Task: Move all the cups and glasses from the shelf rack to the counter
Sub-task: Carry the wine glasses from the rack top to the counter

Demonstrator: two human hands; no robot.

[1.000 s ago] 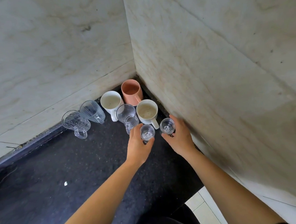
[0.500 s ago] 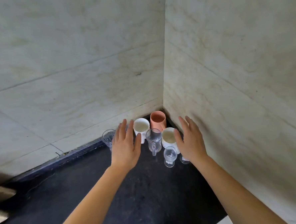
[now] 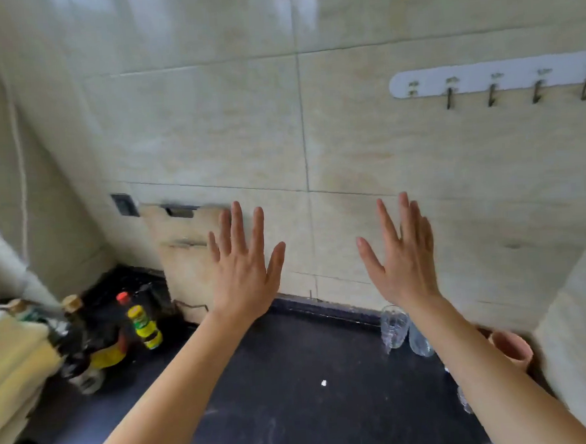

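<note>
My left hand [image 3: 244, 264] and my right hand [image 3: 401, 256] are raised in front of the tiled wall, fingers spread, holding nothing. Below my right forearm, clear glass mugs [image 3: 394, 325] stand on the black counter [image 3: 295, 393] near the wall. A salmon-pink cup [image 3: 510, 347] stands in the right corner. A small glass [image 3: 463, 400] peeks out beside my right forearm; the other cups are hidden behind that arm. No shelf rack is in view.
Dark sauce bottles [image 3: 72, 338] and a yellow-labelled bottle [image 3: 143, 322] crowd the counter's left corner. A white hook rail [image 3: 495, 77] hangs on the wall at upper right. A pale cloth-like stack [image 3: 9, 369] lies at the far left.
Both hands let go of the small glasses, lifted off the counter and spread open. The view swung up and to the left, so the cup cluster now sits at the lower right.
</note>
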